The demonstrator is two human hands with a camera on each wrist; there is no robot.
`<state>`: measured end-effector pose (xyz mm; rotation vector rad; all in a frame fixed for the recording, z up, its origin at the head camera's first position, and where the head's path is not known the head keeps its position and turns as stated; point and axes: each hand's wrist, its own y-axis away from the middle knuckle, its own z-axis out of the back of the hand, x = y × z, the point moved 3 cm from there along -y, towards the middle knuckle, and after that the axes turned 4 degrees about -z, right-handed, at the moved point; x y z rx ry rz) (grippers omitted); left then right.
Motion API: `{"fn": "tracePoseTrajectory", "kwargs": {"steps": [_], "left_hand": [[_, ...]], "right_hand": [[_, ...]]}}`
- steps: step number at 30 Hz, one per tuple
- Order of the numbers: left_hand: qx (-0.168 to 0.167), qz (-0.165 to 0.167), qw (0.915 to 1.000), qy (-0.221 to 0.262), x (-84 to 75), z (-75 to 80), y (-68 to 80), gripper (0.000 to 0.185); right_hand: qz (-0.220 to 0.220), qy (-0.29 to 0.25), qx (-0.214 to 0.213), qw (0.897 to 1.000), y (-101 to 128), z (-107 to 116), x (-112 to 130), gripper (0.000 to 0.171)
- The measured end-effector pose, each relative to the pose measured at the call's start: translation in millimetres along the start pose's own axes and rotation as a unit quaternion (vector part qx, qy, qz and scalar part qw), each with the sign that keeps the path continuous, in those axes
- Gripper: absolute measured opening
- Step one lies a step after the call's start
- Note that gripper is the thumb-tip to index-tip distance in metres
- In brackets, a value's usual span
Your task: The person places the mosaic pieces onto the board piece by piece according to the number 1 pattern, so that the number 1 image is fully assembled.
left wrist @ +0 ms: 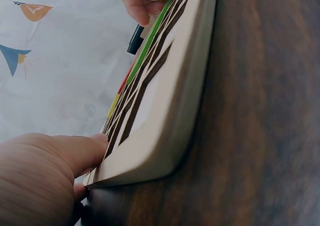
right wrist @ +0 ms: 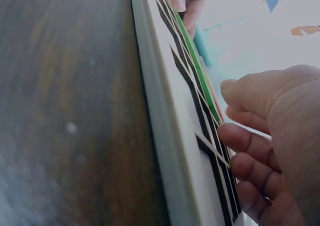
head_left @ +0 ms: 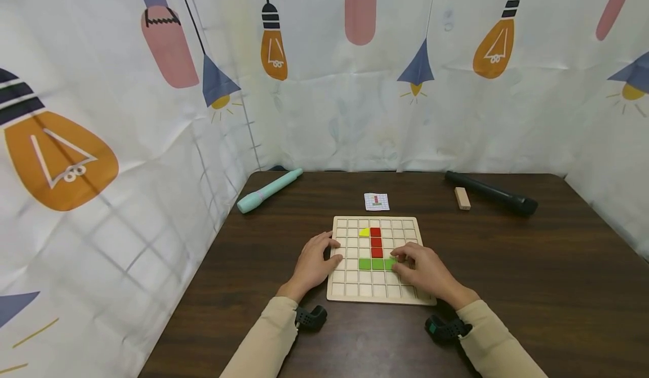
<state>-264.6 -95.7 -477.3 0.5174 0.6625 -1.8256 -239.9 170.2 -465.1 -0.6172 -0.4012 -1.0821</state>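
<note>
A pale wooden grid board point(head_left: 350, 292) lies flat on the table. Three red tiles point(head_left: 376, 242) form a column on it, above a row of green tiles point(head_left: 377, 264); a yellow tile point(head_left: 364, 232) with a slanted side sits left of the top red one. My left hand point(head_left: 312, 262) holds the board's left edge, thumb on top in the left wrist view and a finger lower at the side. My right hand point(head_left: 426, 268) is over the board's right part, fingers loosely bent beside the right end of the green row. Nothing shows between thumb and fingers in the right wrist view.
Behind the board lies a small card point(head_left: 377, 201) with a printed grid pattern. A mint-green stick-shaped object point(head_left: 269, 191) is at the back left. At the back right are a black flashlight-like cylinder point(head_left: 489, 193) and a small wooden block point(head_left: 462, 198). Patterned curtains surround the table point(head_left: 547, 288).
</note>
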Motion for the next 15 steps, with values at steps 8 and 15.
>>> {"fn": "tracePoseTrajectory", "kwargs": {"steps": [8, 15], "left_hand": [[-0.013, -0.004, 0.9999, 0.001, -2.8, 4.2, -2.1, 0.023], [0.006, -0.005, 1.0000, 0.002, 2.1, 5.6, -1.7, 0.025]], "right_hand": [[-0.015, -0.007, -0.004, 1.000, -6, 7, 0, 0.019], [-0.012, 0.011, 0.006, 1.000, -11, 20, -5, 0.018]]}}
